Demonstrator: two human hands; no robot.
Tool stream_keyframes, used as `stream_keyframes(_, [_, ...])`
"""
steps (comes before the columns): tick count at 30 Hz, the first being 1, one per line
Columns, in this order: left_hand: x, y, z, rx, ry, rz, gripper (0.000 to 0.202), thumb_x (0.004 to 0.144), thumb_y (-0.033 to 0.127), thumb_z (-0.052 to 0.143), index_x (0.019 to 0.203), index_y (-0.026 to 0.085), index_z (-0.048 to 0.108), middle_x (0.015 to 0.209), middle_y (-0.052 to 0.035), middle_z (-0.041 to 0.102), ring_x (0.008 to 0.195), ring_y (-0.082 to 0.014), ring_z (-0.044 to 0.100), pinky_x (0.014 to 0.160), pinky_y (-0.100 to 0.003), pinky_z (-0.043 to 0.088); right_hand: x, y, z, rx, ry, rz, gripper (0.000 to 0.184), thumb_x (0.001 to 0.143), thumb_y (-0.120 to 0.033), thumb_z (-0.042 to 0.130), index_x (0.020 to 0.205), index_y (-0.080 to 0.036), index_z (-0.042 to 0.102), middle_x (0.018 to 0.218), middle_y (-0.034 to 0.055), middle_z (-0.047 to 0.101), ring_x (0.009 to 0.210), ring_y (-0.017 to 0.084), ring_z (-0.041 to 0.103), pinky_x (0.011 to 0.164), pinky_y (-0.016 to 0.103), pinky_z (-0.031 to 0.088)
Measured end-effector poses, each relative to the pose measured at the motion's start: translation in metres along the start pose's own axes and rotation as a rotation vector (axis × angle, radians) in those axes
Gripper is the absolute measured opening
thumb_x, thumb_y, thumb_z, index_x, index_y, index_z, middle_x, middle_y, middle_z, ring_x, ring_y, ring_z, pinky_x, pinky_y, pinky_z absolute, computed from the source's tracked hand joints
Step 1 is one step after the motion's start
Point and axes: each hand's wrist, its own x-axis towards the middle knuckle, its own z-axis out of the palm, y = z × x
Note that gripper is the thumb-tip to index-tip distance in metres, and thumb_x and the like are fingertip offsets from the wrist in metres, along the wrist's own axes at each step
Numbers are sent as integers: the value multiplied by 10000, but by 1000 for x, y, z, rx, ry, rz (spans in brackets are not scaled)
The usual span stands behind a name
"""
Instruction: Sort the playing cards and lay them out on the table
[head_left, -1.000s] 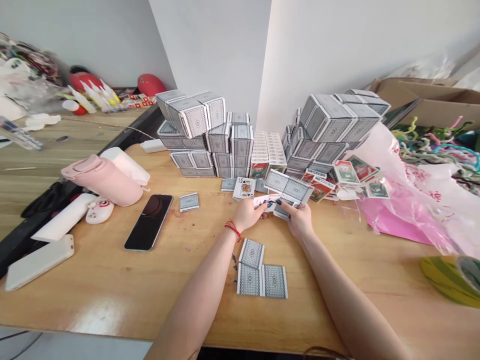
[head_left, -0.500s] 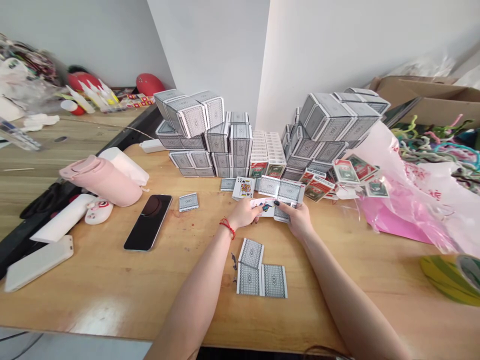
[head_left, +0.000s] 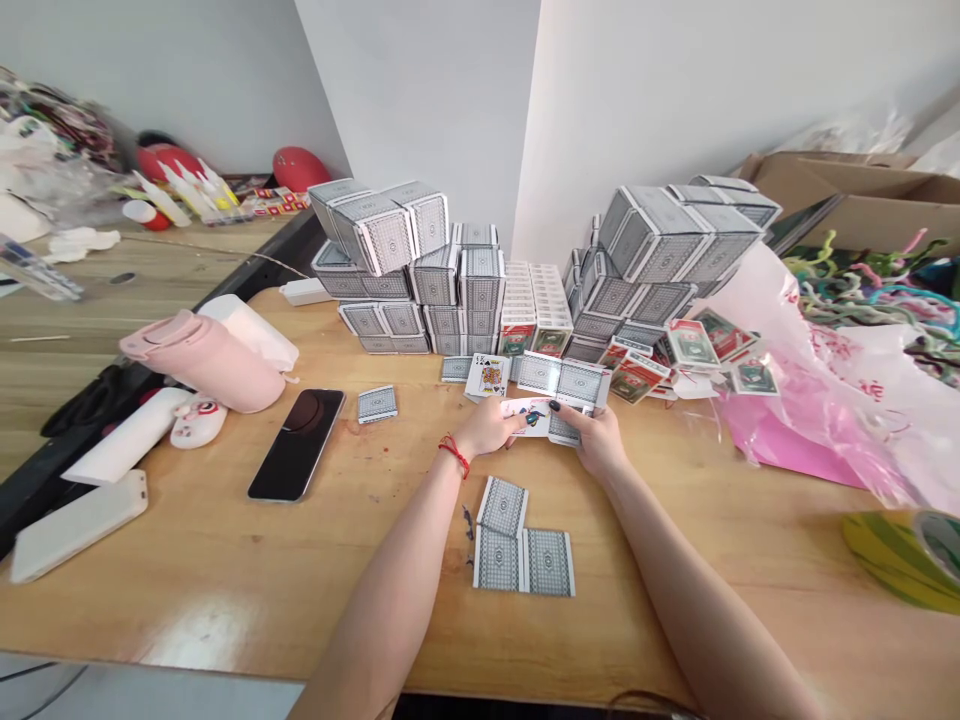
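Observation:
My left hand [head_left: 489,430], with a red string at the wrist, pinches a face-up playing card [head_left: 531,415] by its left end. My right hand [head_left: 596,437] grips a grey patterned card box [head_left: 568,380] with its flap open, and also a small stack of cards below it. Both hands meet over the middle of the wooden table [head_left: 225,560]. A face-up king card [head_left: 491,376] lies just beyond my left hand. Three grey-backed card piles [head_left: 521,545] lie on the table between my forearms.
Stacks of grey card boxes [head_left: 420,260] stand against the wall, with more at the right [head_left: 660,250]. A black phone [head_left: 298,443], a pink bottle [head_left: 206,362], a pink plastic bag [head_left: 810,420] and a tape roll [head_left: 911,550] lie around. One loose pack [head_left: 377,403] lies near the phone.
The open box in my right hand has lowered and leveled slightly, and my hands have drawn a little closer together. Since half a second ago almost nothing has moved.

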Motion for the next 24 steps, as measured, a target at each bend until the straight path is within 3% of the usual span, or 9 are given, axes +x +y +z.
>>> stream_keyframes(11, [-1,7,8,-109,61,66,433,793,498,457,951,125,609,530,6,523,407,-101,498,378,-197,367,3,1,-3,-18,3,-2,493,505,-259,793,960,-163,629,888,67,701,804,242,654,753,394,530])
stream_keyframes(19, [-3,8,0,94,59,117,397,805,477,439,729,137,629,461,18,480,371,-84,429,384,-198,296,1,1,-1,-2,-35,43,427,506,-269,792,892,-167,641,878,59,704,786,242,660,712,374,540])
stream_keyframes(24, [0,4,-3,183,41,199,400,815,445,433,733,122,655,558,-21,575,506,-120,487,480,-216,338,-1,-1,-2,-27,-66,53,451,510,-289,789,917,-165,637,888,62,702,793,239,659,711,370,535])
